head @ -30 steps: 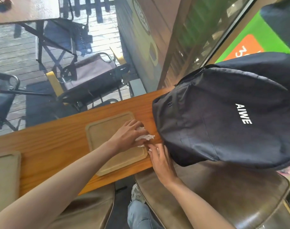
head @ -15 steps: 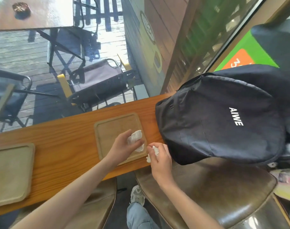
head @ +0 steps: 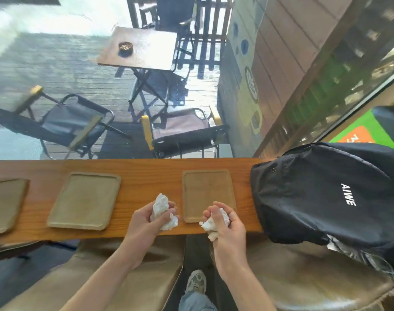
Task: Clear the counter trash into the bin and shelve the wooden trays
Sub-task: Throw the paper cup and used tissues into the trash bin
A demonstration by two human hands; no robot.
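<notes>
Gripping one crumpled white tissue (head: pixel 162 209), the left hand (head: pixel 146 223) hangs over the near edge of the wooden surface (head: pixel 144 176); the right hand (head: pixel 227 225) is closed around a second tissue (head: pixel 210 225). Three wooden trays lie on the surface: right (head: pixel 207 194), middle (head: pixel 85 200), left (head: pixel 5 204). One black backpack (head: pixel 321 198) rests at the right end.

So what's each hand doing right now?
Left hand: closed on a crumpled white tissue.
Right hand: closed on another tissue wad.
</notes>
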